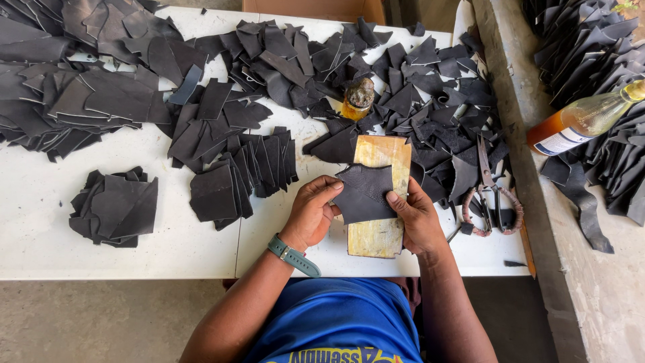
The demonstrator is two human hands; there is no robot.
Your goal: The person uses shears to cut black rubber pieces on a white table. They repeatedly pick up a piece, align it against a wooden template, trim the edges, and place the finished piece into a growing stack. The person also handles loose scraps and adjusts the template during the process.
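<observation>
Holding a dark leather piece [365, 193] over a yellowish wooden block [381, 202] near the tabletop's front edge, the left hand [312, 214] pinches its left side while the right hand [416, 215] grips its right edge, fingers of both closed on it. Scissors [489, 195] with wrapped handles lie just right of the block; a small stack of cut leather [114, 208] sits toward the front left corner. The piece seems to be getting positioned flat on the block.
</observation>
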